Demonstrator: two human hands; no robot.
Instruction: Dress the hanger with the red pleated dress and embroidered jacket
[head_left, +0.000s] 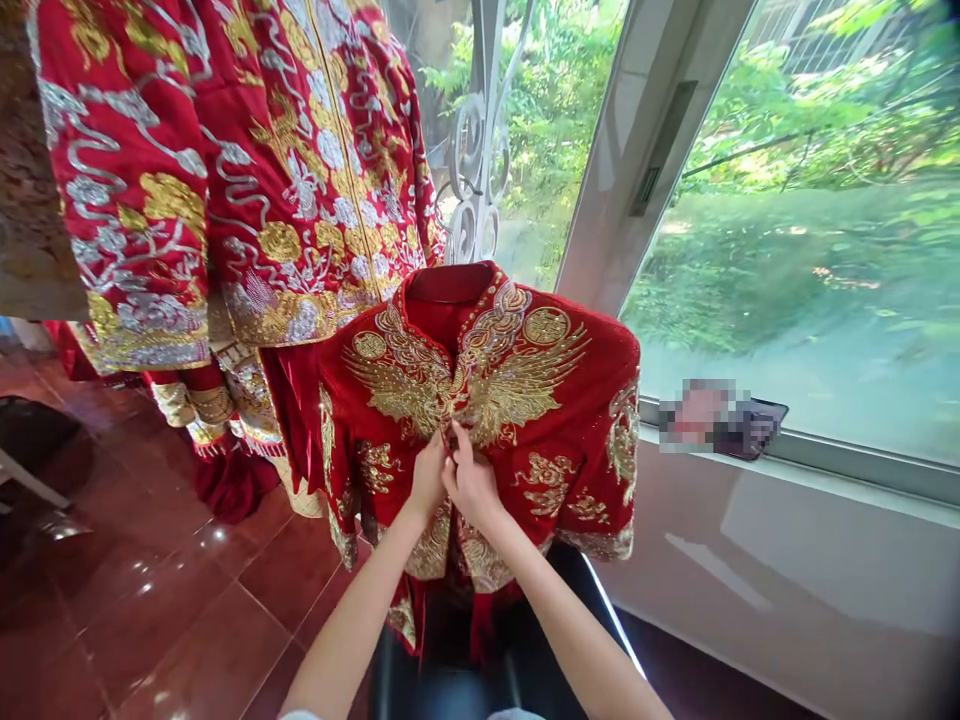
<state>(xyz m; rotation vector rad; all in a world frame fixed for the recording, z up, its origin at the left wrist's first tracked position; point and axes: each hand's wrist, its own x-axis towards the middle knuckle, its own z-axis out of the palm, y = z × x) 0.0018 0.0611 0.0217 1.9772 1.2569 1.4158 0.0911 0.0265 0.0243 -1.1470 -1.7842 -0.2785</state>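
Note:
In front of me hangs a red velvet jacket (491,470) with gold and silver embroidery, its collar spread at the top. My left hand (428,478) pinches the front edge of the jacket just below the chest, at the centre opening. Close beside it, my right hand (472,480) has its fingers closed on the other front edge. The fingertips of both hands nearly meet where the two edges come together. Whatever fastening lies between them is too small to make out. Below the hands the front hangs apart.
A larger red embroidered jacket (300,180) hangs at the left. A window (750,230) is at the right, with a phone (750,428) on its sill (832,485). A white scrolled iron stand (466,215) rises behind the jackets. Red tiles (202,620) cover the floor.

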